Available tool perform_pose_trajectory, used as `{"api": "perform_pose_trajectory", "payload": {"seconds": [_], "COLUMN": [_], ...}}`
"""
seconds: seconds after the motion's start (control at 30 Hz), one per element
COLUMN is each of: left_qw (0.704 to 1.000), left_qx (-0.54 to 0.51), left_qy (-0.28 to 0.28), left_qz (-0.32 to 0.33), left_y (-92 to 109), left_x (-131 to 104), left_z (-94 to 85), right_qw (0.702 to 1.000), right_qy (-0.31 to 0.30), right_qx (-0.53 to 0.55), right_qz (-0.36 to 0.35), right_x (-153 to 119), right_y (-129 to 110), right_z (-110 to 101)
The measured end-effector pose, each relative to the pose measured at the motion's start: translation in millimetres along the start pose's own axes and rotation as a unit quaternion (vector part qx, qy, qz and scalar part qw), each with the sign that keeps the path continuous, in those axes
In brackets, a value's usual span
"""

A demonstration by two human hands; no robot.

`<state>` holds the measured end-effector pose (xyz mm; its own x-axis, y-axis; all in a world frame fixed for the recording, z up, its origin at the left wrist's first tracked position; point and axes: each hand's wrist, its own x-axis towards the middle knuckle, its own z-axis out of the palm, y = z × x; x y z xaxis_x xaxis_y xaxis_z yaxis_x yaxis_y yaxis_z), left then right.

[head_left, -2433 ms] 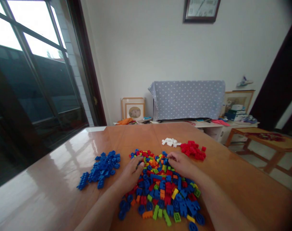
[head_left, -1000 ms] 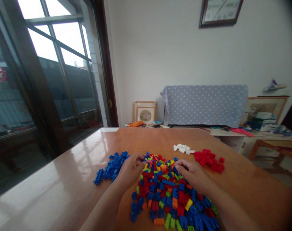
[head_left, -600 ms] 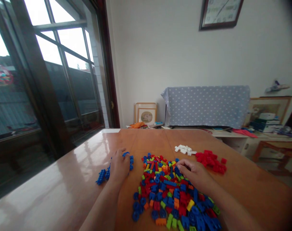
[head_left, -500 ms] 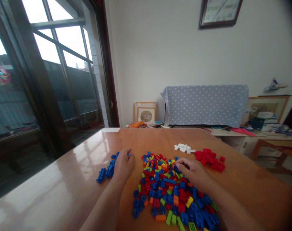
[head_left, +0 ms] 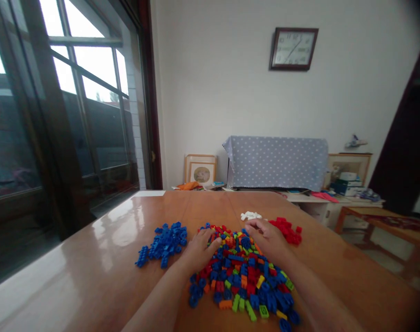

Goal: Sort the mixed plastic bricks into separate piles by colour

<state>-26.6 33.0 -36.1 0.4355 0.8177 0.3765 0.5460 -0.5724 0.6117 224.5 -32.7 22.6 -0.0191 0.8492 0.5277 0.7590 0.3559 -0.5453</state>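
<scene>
A mixed pile of toy building bricks (head_left: 235, 272) in blue, red, green, orange and yellow is spread over the wooden table (head_left: 102, 286). My left hand (head_left: 200, 249) is at the pile's left edge, fingers stretched out and thumb apart, with nothing visible in it. At the far right edge of the pile is my right hand (head_left: 267, 236), its fingers bent and drawn close to the thumb. Whatever lies between those fingertips is hidden. Left of my left hand sits a heap of blue bricks (head_left: 168, 242). Red bricks (head_left: 287, 230) lie just beyond my right hand.
Behind the right hand is a small group of white bricks (head_left: 251, 216). Past the table's far edge stands a low cabinet (head_left: 313, 210) bearing a cloth-covered object (head_left: 279, 161). A wooden stool (head_left: 386, 230) stands right, and a glass door (head_left: 95, 124) left.
My left hand has moved right, from the blue heap to the mixed pile, uncovering the heap. My right hand stays by the pile's far right edge. The view has tilted up and turned right.
</scene>
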Motion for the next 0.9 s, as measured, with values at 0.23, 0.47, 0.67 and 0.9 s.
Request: {"api": "perform_pose_trajectory", "payload": {"seconds": [0.23,0.47,0.67,0.9], "left_qw": [0.990,0.963,0.950,0.950], "left_qx": [0.051,0.091,0.118,0.142], "left_qy": [-0.128,-0.228,-0.246,-0.243], "left_qz": [0.037,0.113,0.151,0.132], "left_y": [25,53,41,32], "left_x": [-17,-28,-27,-23], "left_z": [-3.7,-8.2,8.9,19.8], "right_qw": [0.986,0.960,0.956,0.951], "right_qy": [-0.127,-0.219,-0.219,-0.244], "right_qx": [-0.108,-0.171,-0.195,-0.189], "right_qz": [0.000,0.019,0.027,0.022], "right_x": [-65,-117,-114,-100], "right_y": [1,33,43,27], "right_z": [-6,-6,6,12]}}
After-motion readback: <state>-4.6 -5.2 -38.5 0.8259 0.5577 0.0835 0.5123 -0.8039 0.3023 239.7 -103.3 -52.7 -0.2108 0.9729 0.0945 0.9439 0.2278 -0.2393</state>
